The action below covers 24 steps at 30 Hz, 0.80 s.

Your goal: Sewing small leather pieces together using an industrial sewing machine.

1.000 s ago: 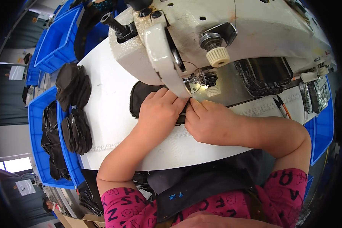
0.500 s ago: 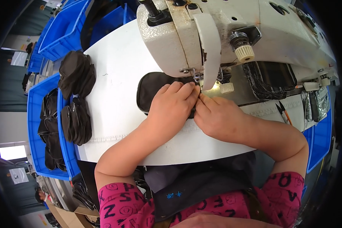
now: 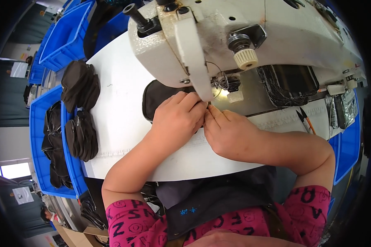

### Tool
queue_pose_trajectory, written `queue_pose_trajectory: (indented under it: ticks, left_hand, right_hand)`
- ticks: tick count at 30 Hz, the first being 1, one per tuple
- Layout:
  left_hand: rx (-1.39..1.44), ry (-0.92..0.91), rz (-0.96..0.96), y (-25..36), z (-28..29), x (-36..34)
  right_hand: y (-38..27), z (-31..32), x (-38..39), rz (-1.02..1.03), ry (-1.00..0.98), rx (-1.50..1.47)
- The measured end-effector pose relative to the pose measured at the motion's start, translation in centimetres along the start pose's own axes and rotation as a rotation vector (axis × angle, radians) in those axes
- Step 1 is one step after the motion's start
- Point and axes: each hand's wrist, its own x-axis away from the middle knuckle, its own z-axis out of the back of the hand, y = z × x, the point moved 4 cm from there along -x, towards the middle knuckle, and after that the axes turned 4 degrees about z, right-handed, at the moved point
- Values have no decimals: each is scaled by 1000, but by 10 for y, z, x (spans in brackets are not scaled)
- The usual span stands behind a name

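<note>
A dark fabric pouch piece (image 3: pixel 153 98) with a zipper along its rounded edge lies on the white sewing table (image 3: pixel 123 136), partly under the head of a white sewing machine (image 3: pixel 165 53). My left hand (image 3: pixel 179 115) rests on the piece, fingers bent and pressed down near the needle area. Close beside it, my right hand (image 3: pixel 230 132) pinches the piece's near edge between thumb and fingers. The fingertips of both hands almost meet just in front of the presser foot. The machine head and my fingers hide the needle and the stitching spot.
Two stacks of dark pouches (image 3: pixel 80 86) sit at the table's left edge, beside a blue bin (image 3: pixel 36 144) holding more. A pile of black pieces with loose threads (image 3: pixel 288 86) lies right of the needle. Thread snips (image 3: pixel 306 120) and a clear plastic packet (image 3: pixel 345 111) are farther right.
The view has shifted slightly, so the machine appears farther left. Both hands stay on the pouch piece by the presser foot, in nearly the same grip.
</note>
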Motion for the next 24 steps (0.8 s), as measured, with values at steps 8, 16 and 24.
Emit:
queue_pose_trajectory:
  ticks: [8, 16, 24]
  left_hand:
    - [67, 7, -1, -2, -3, -4]
    - [56, -84, 9, -3, -2, 0]
    - [-50, -84, 77, -8, -9, -7]
  right_hand:
    - [-2, 2, 0, 46, -10, -6]
    - [-3, 2, -1, 28, -38, -44]
    - [2, -10, 0, -140, -64, -45]
